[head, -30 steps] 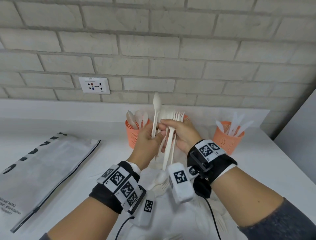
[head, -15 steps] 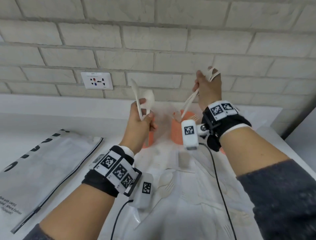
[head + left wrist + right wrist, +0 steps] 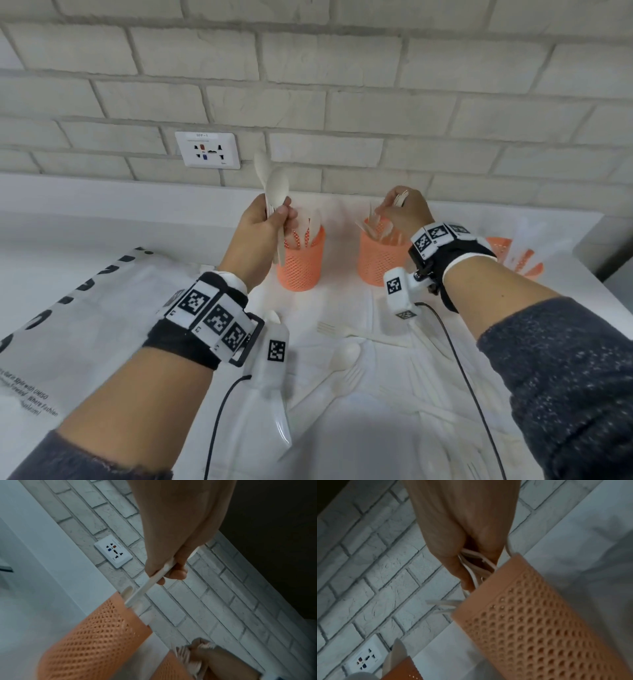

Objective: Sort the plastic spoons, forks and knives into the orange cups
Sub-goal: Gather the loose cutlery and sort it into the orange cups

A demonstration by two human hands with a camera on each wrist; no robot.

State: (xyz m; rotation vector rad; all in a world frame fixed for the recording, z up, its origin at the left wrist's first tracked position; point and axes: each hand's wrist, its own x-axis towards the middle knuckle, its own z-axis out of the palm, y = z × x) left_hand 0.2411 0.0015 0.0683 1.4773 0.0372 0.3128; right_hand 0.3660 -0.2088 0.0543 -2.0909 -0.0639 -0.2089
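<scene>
Three orange mesh cups stand along the back of the white counter: a left cup point(image 3: 301, 263) with spoons in it, a middle cup point(image 3: 380, 257) with forks, and a right cup point(image 3: 513, 255) with knives. My left hand point(image 3: 263, 233) grips two white spoons point(image 3: 275, 186) upright, their handles point(image 3: 145, 589) hanging just left of the left cup's point(image 3: 96, 635) rim. My right hand point(image 3: 402, 212) holds a bunch of white forks point(image 3: 476, 566) that reach down into the middle cup point(image 3: 530, 615).
Loose white spoons and forks point(image 3: 342, 363) lie on a white sheet in front of the cups. A grey printed bag point(image 3: 68, 335) lies flat at the left. A wall socket point(image 3: 207, 150) sits on the brick wall behind. The counter's right edge is near the right cup.
Both hands have come down from chest height toward the cups. The right hand has lowered its forks into the middle cup; the left hand has brought its spoons to the left cup.
</scene>
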